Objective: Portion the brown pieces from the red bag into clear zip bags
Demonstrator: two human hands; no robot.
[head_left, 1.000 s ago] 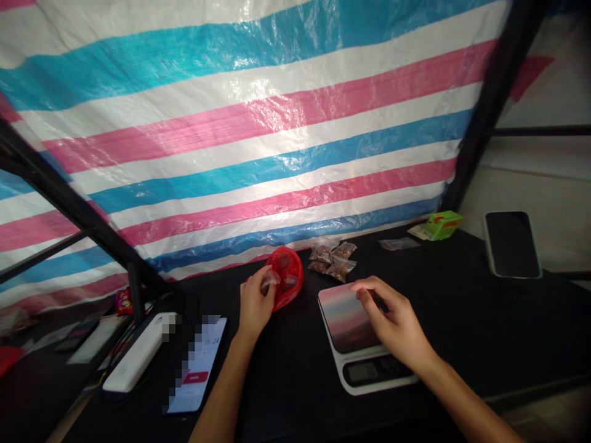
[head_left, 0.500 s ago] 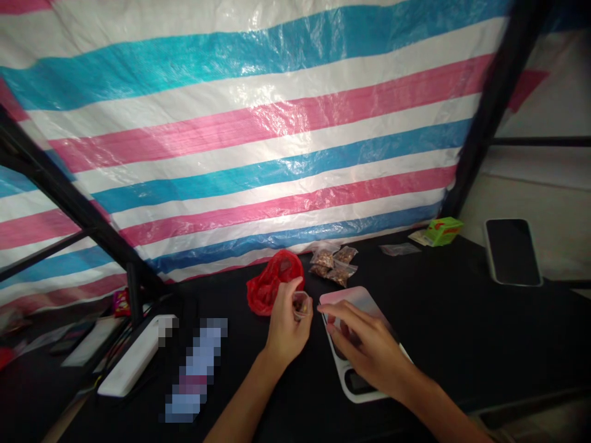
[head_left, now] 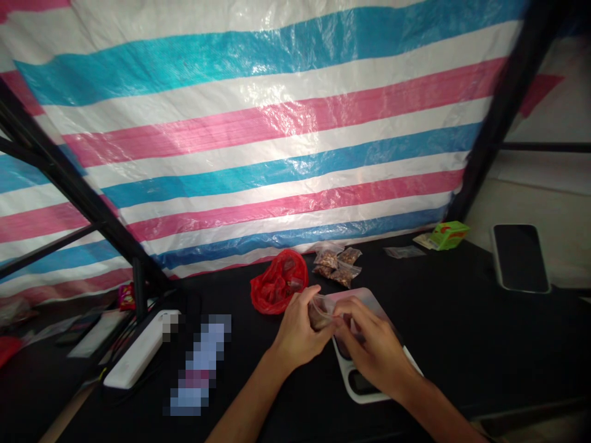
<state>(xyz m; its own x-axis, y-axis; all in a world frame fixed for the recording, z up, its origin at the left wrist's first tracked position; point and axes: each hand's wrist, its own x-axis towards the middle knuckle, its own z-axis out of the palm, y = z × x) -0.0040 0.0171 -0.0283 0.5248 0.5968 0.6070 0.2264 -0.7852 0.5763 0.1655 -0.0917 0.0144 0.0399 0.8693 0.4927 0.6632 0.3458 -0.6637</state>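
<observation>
A small clear plastic bag [head_left: 320, 311] is between my hands, its mouth toward the top and its contents hard to make out. My left hand [head_left: 302, 329] is closed around its left side. The fingers of my right hand [head_left: 369, 341] pinch the bag's right edge. Beneath my right hand lies a white kitchen scale [head_left: 354, 394], partly hidden by it. Just beyond my left hand sits a red plastic bag [head_left: 272, 284], open at the top. Several filled zip bags [head_left: 340, 271] of brownish bits lie behind the scale.
To the right are a flat clear bag [head_left: 404, 252], a green box [head_left: 450, 235] and a phone [head_left: 521, 257]. A white power strip [head_left: 141, 349] and a blurred-out item [head_left: 199, 366] lie left. A striped plastic sheet [head_left: 286, 141] hangs behind the black table.
My right hand has moved left from above the scale and now grips the small bag. My left hand has shifted slightly right with it. The view has turned slightly.
</observation>
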